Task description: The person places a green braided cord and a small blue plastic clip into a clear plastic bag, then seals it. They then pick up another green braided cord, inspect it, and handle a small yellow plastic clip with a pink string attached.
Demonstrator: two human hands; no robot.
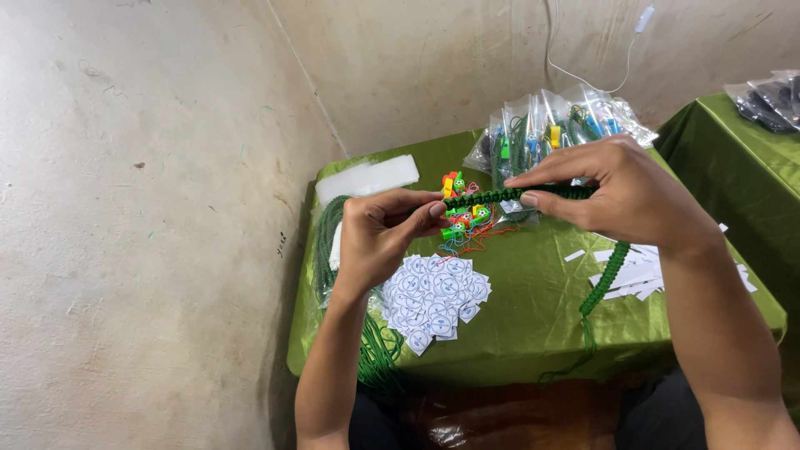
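A green braided cord [500, 197] is stretched level between both hands above a table with a green cloth [533, 308]. My left hand [379, 237] pinches its left end, fingers curled. My right hand [621, 196] grips its right part between thumb and fingers. Behind the right hand the cord hangs down [608, 279] and ends in loose strands over the table's front edge. Small colourful whistle-like charms [462, 212] with red strings lie just under the cord.
A pile of small white round stickers [433, 302] lies by my left wrist. Clear bags of finished pieces [550, 125] stand at the back, white paper strips [637, 271] at right, green cords [325, 242] at left. Bare walls close in left and behind; another green table [733, 150] stands right.
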